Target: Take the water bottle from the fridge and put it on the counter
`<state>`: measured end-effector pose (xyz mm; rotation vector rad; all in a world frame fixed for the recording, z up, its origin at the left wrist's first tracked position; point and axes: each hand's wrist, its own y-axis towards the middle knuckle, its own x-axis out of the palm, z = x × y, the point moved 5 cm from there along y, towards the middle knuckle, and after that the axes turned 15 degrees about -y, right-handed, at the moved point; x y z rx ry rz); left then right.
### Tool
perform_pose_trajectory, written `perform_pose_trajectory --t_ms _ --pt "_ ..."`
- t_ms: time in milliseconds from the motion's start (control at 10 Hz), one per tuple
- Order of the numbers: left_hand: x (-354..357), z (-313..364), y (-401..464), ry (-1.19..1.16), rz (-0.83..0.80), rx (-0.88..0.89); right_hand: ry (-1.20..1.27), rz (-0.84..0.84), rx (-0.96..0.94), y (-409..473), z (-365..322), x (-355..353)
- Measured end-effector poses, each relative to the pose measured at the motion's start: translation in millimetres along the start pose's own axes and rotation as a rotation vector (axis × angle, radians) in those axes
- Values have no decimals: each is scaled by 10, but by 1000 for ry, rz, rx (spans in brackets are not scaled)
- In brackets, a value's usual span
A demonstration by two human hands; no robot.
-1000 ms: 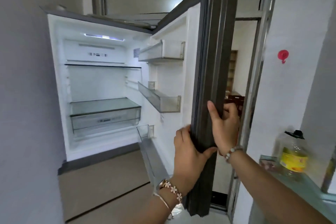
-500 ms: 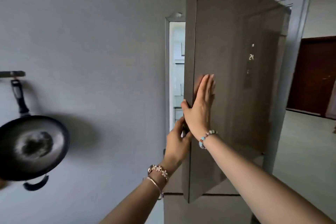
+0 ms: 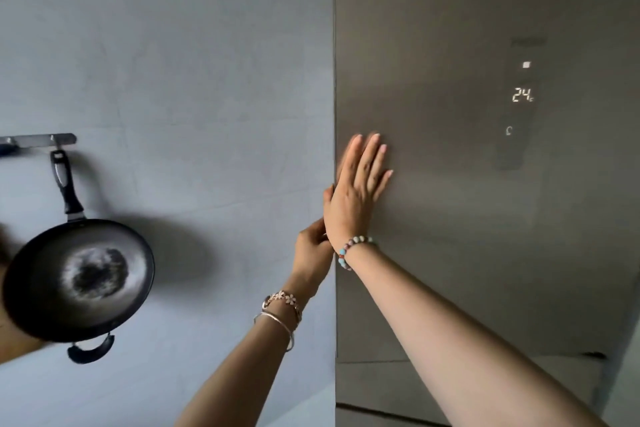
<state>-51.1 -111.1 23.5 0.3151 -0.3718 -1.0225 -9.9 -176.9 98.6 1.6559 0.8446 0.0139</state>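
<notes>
While the door (image 3: 450, 184) sat flush with the fridge's left edge, the right hand (image 3: 356, 194) lay flat against its front near that edge, fingers (image 3: 372, 156) straight and together, holding nothing. The left hand (image 3: 313, 250) was curled at the door's edge just below the right wrist; whether its fingers gripped the edge or only touched it could not be told, and no object was seen in it. The bottle was not in view, and its place, whether inside the fridge or on the table, could not be told. To seat the door well, pressure should be applied squarely through the palm near the opening edge, the left fingers drawn clear of the seam first, and the push held until the seal takes. Readable markings on the door were lit display (image 3: 522, 95) digits "24" with a small "c", a white square above them, and a small symbol below, too blurred to identify. A faint brand mark higher up could not be read. A pan (image 3: 78, 279) hung on the wall, well apart from the hands.
</notes>
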Motion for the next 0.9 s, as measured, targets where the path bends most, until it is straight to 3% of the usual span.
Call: perform_pose_trajectory --t_ms 300,600,800,900 --pt "37 -387 669 -33 78 -64 -97 53 -1 298 2 769" --pt "83 -548 944 -71 106 -65 -74 129 -26 423 -11 1055" --pt "96 -523 855 5 85 -114 123 55 -68 398 57 970" --pt "-273 -492 598 -173 197 -214 494 -51 -404 179 -151 815"
